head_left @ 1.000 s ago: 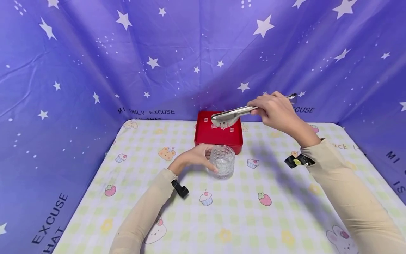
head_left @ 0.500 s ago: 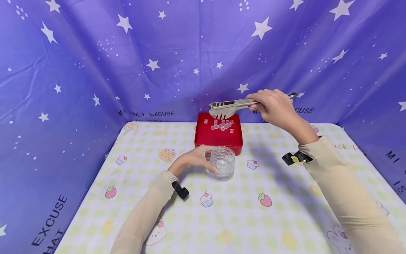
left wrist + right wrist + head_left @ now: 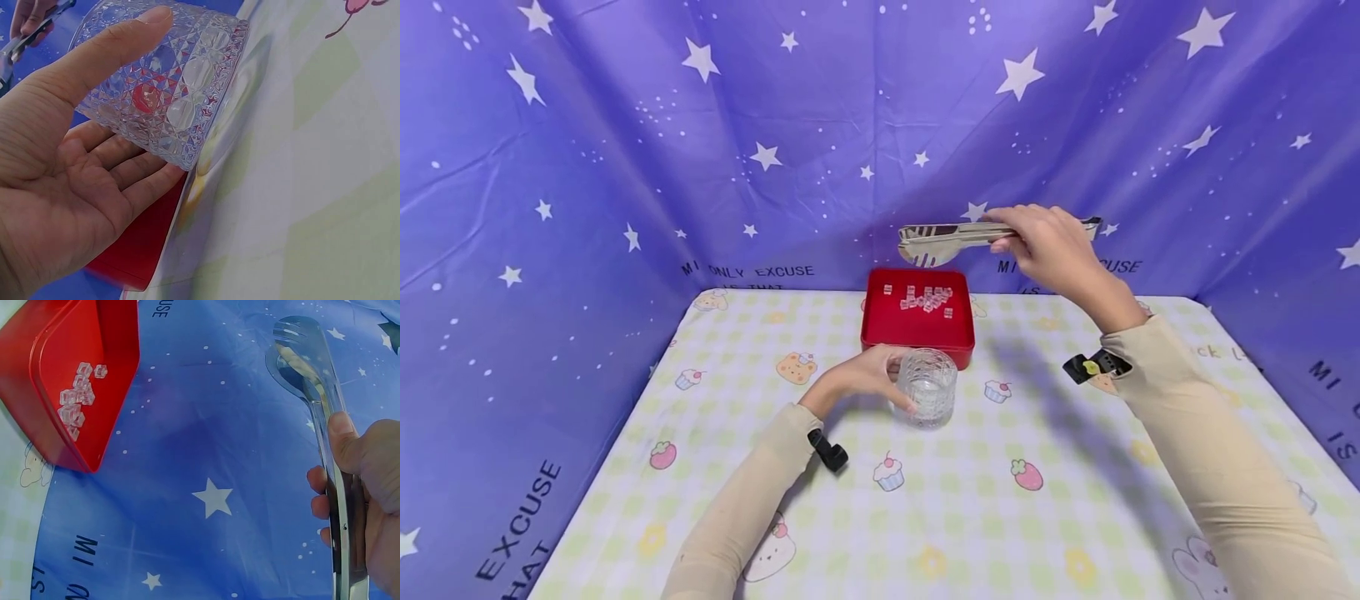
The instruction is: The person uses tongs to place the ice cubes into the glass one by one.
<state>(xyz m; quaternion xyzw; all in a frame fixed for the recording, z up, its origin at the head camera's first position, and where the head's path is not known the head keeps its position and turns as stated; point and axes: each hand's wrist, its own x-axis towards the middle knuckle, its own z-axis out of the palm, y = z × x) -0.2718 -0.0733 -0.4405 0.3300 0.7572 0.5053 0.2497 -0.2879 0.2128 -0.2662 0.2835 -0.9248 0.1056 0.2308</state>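
Note:
My left hand (image 3: 867, 375) rests with its thumb across the near side of a clear cut-glass tumbler (image 3: 929, 390) and its fingers behind it. The tumbler stands upright on the tablecloth, in front of a red tray (image 3: 917, 335). Inside the tray lie several clear cubes (image 3: 80, 394), mostly clustered toward the back. Metal serving tongs (image 3: 943, 242) are gripped by my right hand (image 3: 1051, 250), in the air above the back of the tray. Their slotted and spoon-like tips sit close together; I see no cube between them in the right wrist view.
A checked tablecloth (image 3: 970, 517) with printed cartoons covers the table. Behind and at both sides hangs a purple-blue star-patterned cloth (image 3: 820, 125). Each sleeve carries a black wrist strap, such as the right strap (image 3: 1096, 367).
The tongs have risen away from the cubes, uncovering the cluster, and their tips have turned slightly. My left hand and the tumbler have stayed in place.

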